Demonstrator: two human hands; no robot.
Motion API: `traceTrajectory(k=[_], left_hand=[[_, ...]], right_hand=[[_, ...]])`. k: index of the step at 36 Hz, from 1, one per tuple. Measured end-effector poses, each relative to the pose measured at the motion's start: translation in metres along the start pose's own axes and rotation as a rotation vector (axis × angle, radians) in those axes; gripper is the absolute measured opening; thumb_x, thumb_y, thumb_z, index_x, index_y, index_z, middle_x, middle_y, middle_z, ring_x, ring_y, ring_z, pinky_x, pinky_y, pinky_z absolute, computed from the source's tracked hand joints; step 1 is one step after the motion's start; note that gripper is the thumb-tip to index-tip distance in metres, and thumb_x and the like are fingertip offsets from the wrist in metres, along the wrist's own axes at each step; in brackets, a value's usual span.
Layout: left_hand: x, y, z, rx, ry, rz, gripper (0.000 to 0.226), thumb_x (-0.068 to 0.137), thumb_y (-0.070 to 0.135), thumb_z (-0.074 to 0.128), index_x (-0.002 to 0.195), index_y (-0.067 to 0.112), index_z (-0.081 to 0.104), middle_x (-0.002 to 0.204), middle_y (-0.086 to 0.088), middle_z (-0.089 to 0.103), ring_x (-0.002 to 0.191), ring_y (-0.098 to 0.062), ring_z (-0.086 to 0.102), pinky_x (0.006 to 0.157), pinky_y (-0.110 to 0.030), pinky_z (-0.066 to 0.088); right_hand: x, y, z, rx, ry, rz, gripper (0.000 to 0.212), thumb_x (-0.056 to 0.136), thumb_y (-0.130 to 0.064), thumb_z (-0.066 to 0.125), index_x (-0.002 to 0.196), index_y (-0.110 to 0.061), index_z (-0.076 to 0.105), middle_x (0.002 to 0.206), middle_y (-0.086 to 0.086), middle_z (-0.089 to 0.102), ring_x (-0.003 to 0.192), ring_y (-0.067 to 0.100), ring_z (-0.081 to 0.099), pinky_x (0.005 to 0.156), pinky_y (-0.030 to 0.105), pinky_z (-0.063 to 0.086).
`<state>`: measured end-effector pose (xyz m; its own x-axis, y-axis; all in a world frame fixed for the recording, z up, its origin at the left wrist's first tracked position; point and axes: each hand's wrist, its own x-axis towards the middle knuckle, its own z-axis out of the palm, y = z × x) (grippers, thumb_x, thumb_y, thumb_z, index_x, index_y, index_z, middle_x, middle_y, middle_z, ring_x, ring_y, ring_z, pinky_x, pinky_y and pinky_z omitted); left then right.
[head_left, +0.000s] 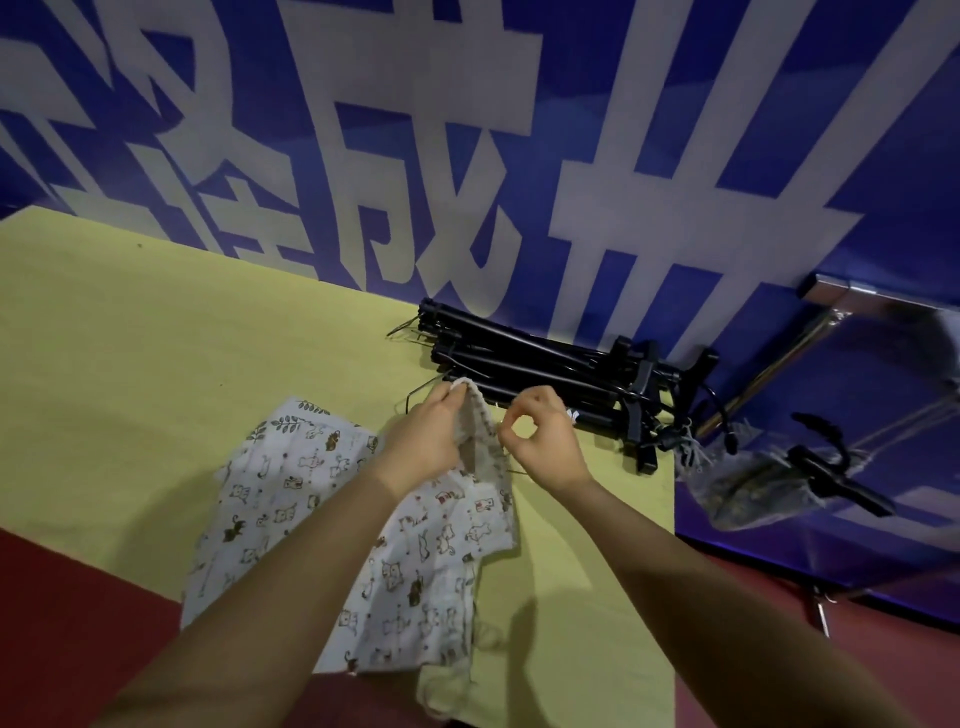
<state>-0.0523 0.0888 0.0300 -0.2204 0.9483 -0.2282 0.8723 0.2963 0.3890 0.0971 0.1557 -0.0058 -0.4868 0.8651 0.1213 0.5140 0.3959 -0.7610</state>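
I see the garment (322, 499) on the yellow desk (130, 338); its long axis runs from the lifted top edge, far right, back toward the near left; white cloth, printed with small brown animals and leaves. The left hand (428, 441) grips that raised edge; the right hand (543, 441) pinches it just beside, thumb to forefinger, near the black hangers (545, 369).

The garment (291, 499) is thin, soft cloth, matt and a bit crinkly, with a knit-looking edge up top. The table (156, 338) cover looks like plain matt fabric too. The hangers (535, 364) are black plastic with a slight sheen and thin wire hooks. The banner (883, 182) is smooth, and the rail (831, 296) is shiny polished metal.
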Motion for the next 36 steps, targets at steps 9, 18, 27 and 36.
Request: traceTrajectory(k=[9, 18, 27, 36], left_hand=[[-0.002, -0.015, -0.013, -0.143, -0.041, 0.048, 0.091, 0.08, 0.01, 0.069, 0.151, 0.02, 0.014, 0.155, 0.004, 0.018, 0.134, -0.023, 0.038, 0.103, -0.041, 0.043], [0.0, -0.013, -0.017, -0.149, 0.047, 0.012, 0.078, 0.083, 0.003, 0.056, 0.149, 0.019, 0.019, 0.15, 0.003, 0.025, 0.124, -0.026, 0.047, 0.091, -0.043, 0.049], [0.025, 0.02, -0.028, 0.002, 0.217, -0.051, 0.049, 0.088, 0.007, 0.051, 0.135, 0.016, 0.042, 0.131, -0.002, 0.043, 0.099, -0.029, 0.059, 0.069, -0.037, 0.046], [0.056, 0.03, -0.024, 0.076, 0.187, -0.111, 0.04, 0.088, 0.007, 0.05, 0.127, 0.014, 0.049, 0.125, -0.005, 0.048, 0.094, -0.027, 0.061, 0.064, -0.032, 0.041]], right_hand=[[-0.006, -0.025, 0.019, -0.179, -0.169, -0.119, 0.02, 0.086, -0.026, 0.066, 0.096, -0.009, 0.069, 0.127, 0.007, 0.046, 0.119, 0.024, 0.04, 0.099, 0.035, 0.04], [0.009, -0.028, 0.009, -0.096, 0.003, -0.136, 0.015, 0.091, -0.024, 0.059, 0.103, -0.015, 0.062, 0.108, -0.001, 0.05, 0.103, 0.018, 0.053, 0.086, 0.04, 0.051], [0.05, -0.011, -0.012, -0.187, -0.031, 0.028, 0.026, 0.094, -0.018, 0.053, 0.119, -0.012, 0.054, 0.123, 0.003, 0.048, 0.116, 0.021, 0.046, 0.087, 0.036, 0.049], [0.094, 0.032, -0.034, -0.462, -0.137, 0.228, 0.047, 0.092, -0.021, 0.053, 0.135, -0.007, 0.038, 0.138, 0.013, 0.042, 0.126, 0.033, 0.039, 0.103, 0.042, 0.031]])
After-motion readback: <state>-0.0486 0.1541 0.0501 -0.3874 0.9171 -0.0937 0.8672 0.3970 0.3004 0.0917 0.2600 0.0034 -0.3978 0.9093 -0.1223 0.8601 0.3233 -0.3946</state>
